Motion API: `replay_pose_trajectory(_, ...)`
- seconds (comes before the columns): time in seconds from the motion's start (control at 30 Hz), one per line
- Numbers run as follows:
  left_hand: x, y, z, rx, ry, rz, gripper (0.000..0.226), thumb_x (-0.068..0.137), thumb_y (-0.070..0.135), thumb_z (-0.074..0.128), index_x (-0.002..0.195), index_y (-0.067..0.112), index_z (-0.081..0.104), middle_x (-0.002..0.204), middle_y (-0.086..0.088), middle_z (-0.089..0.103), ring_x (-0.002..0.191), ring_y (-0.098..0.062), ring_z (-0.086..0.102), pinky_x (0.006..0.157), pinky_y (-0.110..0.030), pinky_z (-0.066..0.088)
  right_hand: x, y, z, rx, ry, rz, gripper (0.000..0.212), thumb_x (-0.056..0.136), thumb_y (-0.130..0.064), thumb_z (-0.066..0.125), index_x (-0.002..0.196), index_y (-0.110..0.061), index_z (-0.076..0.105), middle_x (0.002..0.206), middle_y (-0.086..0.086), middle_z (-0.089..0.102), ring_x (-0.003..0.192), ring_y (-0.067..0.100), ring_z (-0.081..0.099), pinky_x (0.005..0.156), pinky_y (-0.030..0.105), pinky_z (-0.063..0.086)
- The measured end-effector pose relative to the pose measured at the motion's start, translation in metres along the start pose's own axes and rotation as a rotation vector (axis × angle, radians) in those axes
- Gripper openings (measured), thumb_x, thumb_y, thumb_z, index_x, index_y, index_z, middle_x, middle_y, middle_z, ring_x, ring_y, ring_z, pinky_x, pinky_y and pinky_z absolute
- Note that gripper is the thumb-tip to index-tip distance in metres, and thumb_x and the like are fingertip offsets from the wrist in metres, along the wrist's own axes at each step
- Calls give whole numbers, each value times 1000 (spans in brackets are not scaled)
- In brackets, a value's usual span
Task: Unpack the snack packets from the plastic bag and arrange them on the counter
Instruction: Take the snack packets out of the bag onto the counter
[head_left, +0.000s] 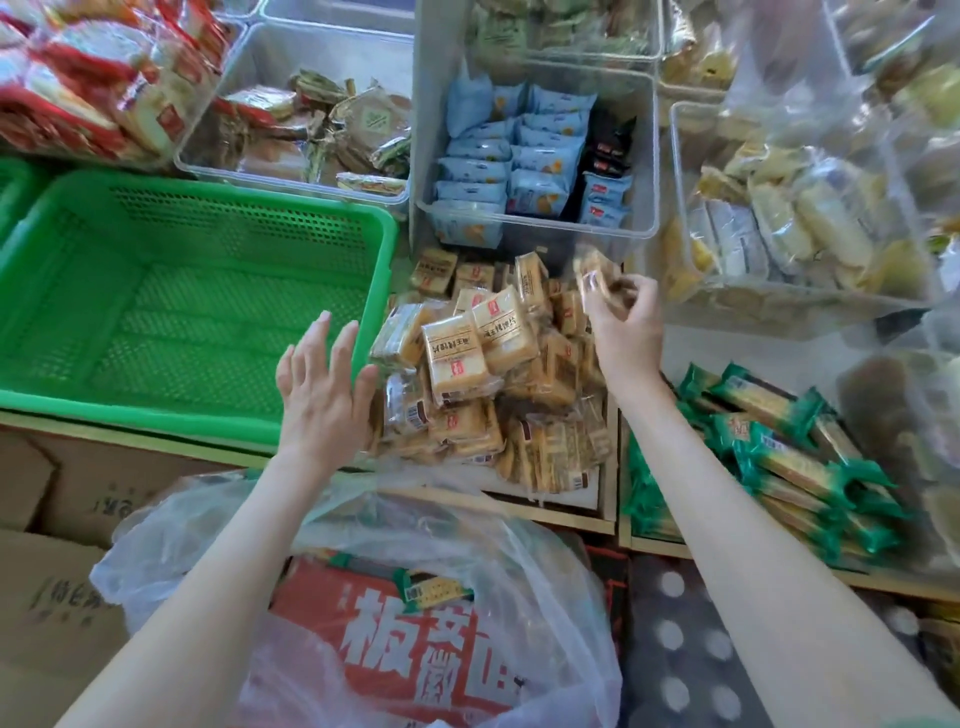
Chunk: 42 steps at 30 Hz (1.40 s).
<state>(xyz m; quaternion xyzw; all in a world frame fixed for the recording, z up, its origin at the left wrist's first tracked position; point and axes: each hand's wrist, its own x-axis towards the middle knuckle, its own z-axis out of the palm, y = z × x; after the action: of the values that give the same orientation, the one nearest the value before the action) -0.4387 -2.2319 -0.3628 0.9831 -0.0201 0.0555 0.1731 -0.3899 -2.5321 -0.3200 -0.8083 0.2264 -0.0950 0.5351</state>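
Observation:
A heap of tan snack packets (488, 364) lies on the counter between a green basket and clear bins. My left hand (324, 389) is open with straight fingers, its palm against the left side of the heap. My right hand (623, 322) pinches one tan snack packet (597, 280) above the heap's far right corner. A clear plastic bag (467, 545) hangs open below the counter's front edge, with a red printed box (415, 634) and one green-ended packet (434, 590) showing through it.
An empty green basket (156, 312) stands left of the heap. Behind it are clear bins, one with blue packets (524, 156), one with brown packets (322, 135). Green-wrapped bars (779, 447) lie to the right. Cardboard boxes (62, 571) stand at lower left.

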Motion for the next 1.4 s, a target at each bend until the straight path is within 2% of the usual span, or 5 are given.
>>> replay_pose_trajectory(0.4, -1, -5, 1, -109, -36, 0, 63, 101, 45, 17, 138, 3, 46, 148, -18, 38, 136, -35, 34, 112, -49, 26, 33, -19, 56, -486, -448, -314, 42, 103, -36, 36, 144, -32, 40, 157, -4, 26, 144, 21, 18, 117, 51, 8)
replay_pose_trajectory(0.6, -35, -15, -2, -38, 66, 148, 44, 100, 29, 38, 122, -3, 59, 131, -22, 56, 117, -38, 54, 101, -48, 39, -74, 7, 16, -303, -62, -437, 40, 91, -5, 48, 130, -10, 49, 121, -7, 46, 118, 15, 42, 106, 38, 36)
replay_pose_trajectory(0.93, -174, -78, 13, 202, -100, 179, 59, 92, 28, 42, 148, 10, 31, 151, -25, 32, 139, -38, 29, 113, -57, 19, -287, 118, 56, -806, -797, -773, 53, 74, -5, 68, 126, -2, 54, 113, 14, 63, 104, 29, 58, 92, 39, 50)
replay_pose_trajectory(1.2, -221, -105, 7, 235, -216, 163, 73, 82, 20, 72, 145, 5, 39, 147, -26, 37, 135, -41, 39, 110, -60, 28, -295, 131, 88, -1493, -680, -667, 78, 43, -11, 82, 119, -5, 64, 101, 17, 66, 88, 32, 65, 86, 38, 50)
replay_pose_trajectory(1.4, -210, -73, -2, 133, -135, 243, 52, 90, 21, 48, 140, 5, 39, 141, -23, 46, 129, -36, 42, 110, -52, 26, -300, 107, 58, -997, -676, -795, 68, 58, -6, 79, 122, 0, 58, 102, 15, 63, 89, 33, 62, 79, 42, 52)
